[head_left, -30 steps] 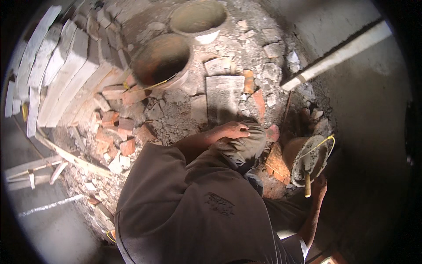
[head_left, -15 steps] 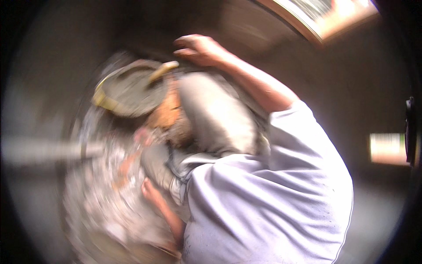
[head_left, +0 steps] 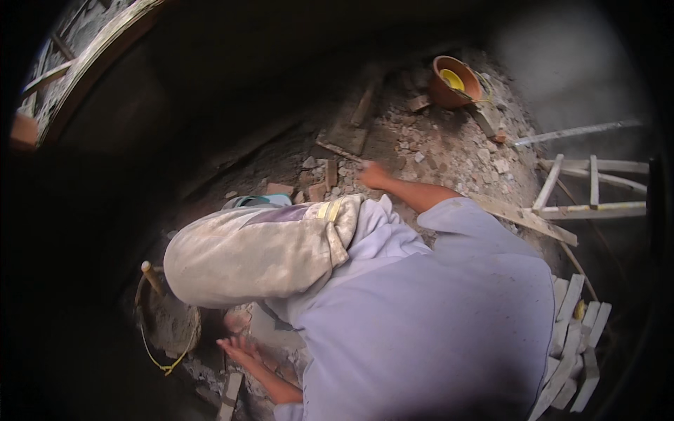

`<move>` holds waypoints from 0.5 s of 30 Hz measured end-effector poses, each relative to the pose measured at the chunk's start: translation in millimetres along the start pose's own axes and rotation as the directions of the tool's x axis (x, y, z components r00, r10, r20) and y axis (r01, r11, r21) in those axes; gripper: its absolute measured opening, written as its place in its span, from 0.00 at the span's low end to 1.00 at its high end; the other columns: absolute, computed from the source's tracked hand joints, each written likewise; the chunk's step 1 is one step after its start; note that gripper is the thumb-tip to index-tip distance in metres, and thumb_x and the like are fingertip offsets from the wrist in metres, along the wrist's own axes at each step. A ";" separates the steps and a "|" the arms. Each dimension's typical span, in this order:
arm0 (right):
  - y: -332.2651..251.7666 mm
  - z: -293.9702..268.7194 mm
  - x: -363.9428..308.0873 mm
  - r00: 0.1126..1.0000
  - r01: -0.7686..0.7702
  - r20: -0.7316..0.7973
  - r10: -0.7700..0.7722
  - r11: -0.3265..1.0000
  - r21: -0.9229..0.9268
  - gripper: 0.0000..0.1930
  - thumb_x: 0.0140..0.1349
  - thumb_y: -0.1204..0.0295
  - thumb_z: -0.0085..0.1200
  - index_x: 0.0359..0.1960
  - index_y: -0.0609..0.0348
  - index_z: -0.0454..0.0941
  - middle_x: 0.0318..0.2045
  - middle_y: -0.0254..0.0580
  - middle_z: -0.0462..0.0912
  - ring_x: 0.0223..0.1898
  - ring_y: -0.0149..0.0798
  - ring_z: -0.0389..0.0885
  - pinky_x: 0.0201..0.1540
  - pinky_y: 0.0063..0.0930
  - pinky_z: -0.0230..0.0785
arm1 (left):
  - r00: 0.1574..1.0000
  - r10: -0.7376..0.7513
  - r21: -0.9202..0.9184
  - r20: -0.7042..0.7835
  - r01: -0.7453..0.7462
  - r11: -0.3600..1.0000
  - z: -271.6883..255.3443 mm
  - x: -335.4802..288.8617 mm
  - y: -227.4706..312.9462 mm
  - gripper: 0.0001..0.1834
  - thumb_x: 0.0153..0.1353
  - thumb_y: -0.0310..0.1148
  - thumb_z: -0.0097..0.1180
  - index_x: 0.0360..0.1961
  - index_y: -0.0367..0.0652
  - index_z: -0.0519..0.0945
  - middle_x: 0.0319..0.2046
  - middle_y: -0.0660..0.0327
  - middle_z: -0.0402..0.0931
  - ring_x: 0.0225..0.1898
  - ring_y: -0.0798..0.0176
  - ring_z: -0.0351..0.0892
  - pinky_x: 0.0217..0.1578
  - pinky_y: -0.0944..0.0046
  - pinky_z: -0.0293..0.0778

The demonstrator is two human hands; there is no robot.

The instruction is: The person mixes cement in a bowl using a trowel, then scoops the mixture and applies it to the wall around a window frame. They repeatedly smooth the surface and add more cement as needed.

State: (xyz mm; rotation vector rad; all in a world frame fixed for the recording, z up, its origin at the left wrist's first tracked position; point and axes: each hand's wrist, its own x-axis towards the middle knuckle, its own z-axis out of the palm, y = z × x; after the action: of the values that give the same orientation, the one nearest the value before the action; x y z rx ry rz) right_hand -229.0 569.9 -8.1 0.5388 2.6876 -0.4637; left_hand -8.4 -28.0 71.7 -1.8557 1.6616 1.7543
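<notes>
My left hand (head_left: 242,349) is held low with its fingers apart and holds nothing. Beside it are brick pieces and the rubble floor. A round bucket of grey mortar (head_left: 170,321), with a yellow cord handle, stands just beyond it. From the mortar sticks up a light wooden handle (head_left: 150,275); the tool's other end is hidden. My right arm reaches out past my bent knee (head_left: 239,256). Its hand (head_left: 374,175) is closed at the end of a thin-edged flat board (head_left: 344,144) lying over the debris. The fingers are partly blurred.
An orange bucket (head_left: 444,92) with a yellow container inside stands at the far side. Wooden frame pieces (head_left: 590,210) and a long plank (head_left: 526,219) lie to the right. Stacked pale bricks (head_left: 576,344) are at lower right. A wall runs along the dark upper left.
The view has swung round, now showing the orange bucket, wooden pieces and stacked bricks. My right hand, formerly raised beyond the knee, is now down at the flat board. The left stays low.
</notes>
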 end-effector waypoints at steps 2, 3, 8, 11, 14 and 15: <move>10.2 -8.4 -5.2 0.977 -0.147 0.138 0.160 0.984 -0.099 0.26 0.52 0.54 0.56 0.46 0.63 0.75 0.43 0.61 0.78 0.47 0.58 0.77 0.48 0.46 0.70 | 0.990 0.134 -0.357 -0.047 -0.142 0.923 0.1 -2.6 25.4 0.56 0.50 0.78 0.37 0.69 0.47 0.49 0.69 0.51 0.47 0.67 0.46 0.52 0.61 0.32 0.40; 57.9 -1.5 -8.1 0.993 -0.115 -0.014 0.114 0.980 -0.161 0.27 0.53 0.55 0.56 0.48 0.65 0.74 0.45 0.63 0.77 0.50 0.58 0.75 0.50 0.45 0.68 | 0.979 0.200 -0.508 0.030 -0.157 0.847 21.0 -7.5 47.0 0.58 0.48 0.80 0.35 0.69 0.48 0.45 0.71 0.51 0.40 0.69 0.44 0.46 0.62 0.31 0.34; -16.6 -10.7 16.7 0.996 -0.078 -0.035 0.078 0.997 -0.014 0.27 0.55 0.57 0.56 0.50 0.67 0.71 0.47 0.66 0.76 0.51 0.59 0.74 0.52 0.44 0.67 | 0.988 0.141 -0.627 -0.057 -0.145 0.766 44.2 -19.4 110.7 0.65 0.44 0.79 0.45 0.70 0.45 0.35 0.70 0.46 0.37 0.68 0.41 0.49 0.62 0.33 0.40; -61.1 -33.0 47.5 0.998 0.034 -0.061 -0.030 0.997 0.064 0.29 0.55 0.57 0.56 0.52 0.66 0.70 0.46 0.65 0.76 0.51 0.59 0.74 0.53 0.43 0.66 | 0.980 -0.015 -0.599 -0.197 -0.108 0.794 76.8 -27.4 148.7 0.64 0.46 0.74 0.51 0.69 0.38 0.41 0.70 0.44 0.38 0.67 0.42 0.52 0.61 0.33 0.46; -72.4 -55.4 80.6 0.990 0.123 -0.068 -0.120 0.992 0.041 0.31 0.55 0.57 0.56 0.54 0.68 0.68 0.48 0.66 0.75 0.53 0.59 0.73 0.56 0.44 0.64 | 0.941 -0.107 -0.570 -0.321 -0.102 0.815 82.3 -2.8 146.9 0.56 0.53 0.66 0.53 0.67 0.32 0.47 0.68 0.43 0.45 0.64 0.43 0.59 0.58 0.34 0.52; -72.5 -59.5 87.4 0.990 0.134 -0.051 -0.132 0.990 0.031 0.31 0.55 0.56 0.56 0.54 0.68 0.68 0.48 0.66 0.75 0.53 0.59 0.72 0.56 0.44 0.64 | 0.930 -0.147 -0.600 -0.337 -0.092 0.795 76.0 14.5 140.8 0.53 0.55 0.63 0.53 0.67 0.31 0.49 0.67 0.43 0.47 0.63 0.44 0.61 0.58 0.35 0.54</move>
State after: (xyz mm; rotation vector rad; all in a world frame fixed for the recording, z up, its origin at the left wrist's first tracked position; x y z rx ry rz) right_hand -351.6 555.8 26.6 0.3860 2.7787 -0.5412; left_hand -162.3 -41.4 115.5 -2.6058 1.2050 2.2278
